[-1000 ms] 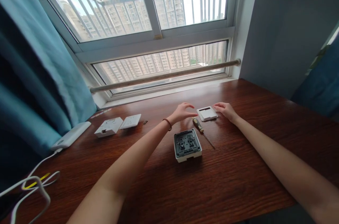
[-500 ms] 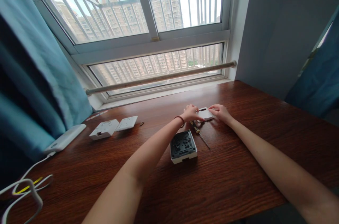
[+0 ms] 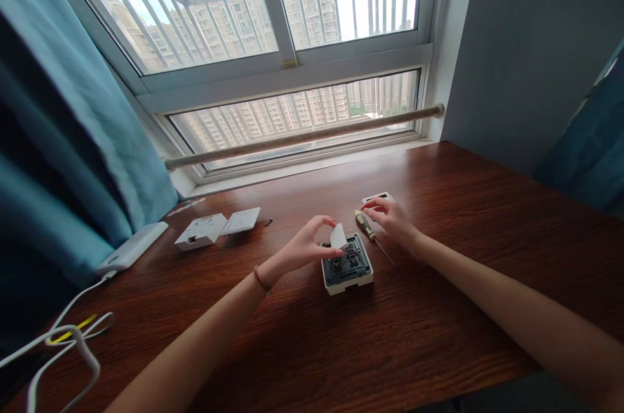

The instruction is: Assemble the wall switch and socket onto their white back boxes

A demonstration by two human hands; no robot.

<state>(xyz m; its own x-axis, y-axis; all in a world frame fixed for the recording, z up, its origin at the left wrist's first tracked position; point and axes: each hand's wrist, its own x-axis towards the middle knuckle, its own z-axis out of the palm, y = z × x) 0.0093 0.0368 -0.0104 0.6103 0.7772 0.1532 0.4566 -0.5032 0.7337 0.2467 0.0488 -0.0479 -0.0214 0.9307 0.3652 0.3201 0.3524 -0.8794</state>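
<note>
Pinched between the thumb and fingers of my left hand [image 3: 312, 245] is a small white panel [image 3: 338, 237], tilted over a wall switch body [image 3: 348, 270]. The switch body has a dark inner face and a white surround, and it lies on the table. My right hand [image 3: 394, 221] hovers with loosely bent fingers beside the screwdriver [image 3: 364, 226], and nothing shows in its grip. Beyond those fingers lies a white frame [image 3: 375, 197], partly hidden by the hand.
On the left of the brown table [image 3: 273, 335] stand a white box [image 3: 201, 231], a white plate [image 3: 242, 221] and small screws [image 3: 268, 222]. Farther left are a white power bank [image 3: 132, 247] and its cable [image 3: 73, 301]. The window sill borders the far edge.
My left hand has left the white frame and come nearer, carrying the white panel over the switch body. My right hand has drawn slightly back from the frame, toward the screwdriver.
</note>
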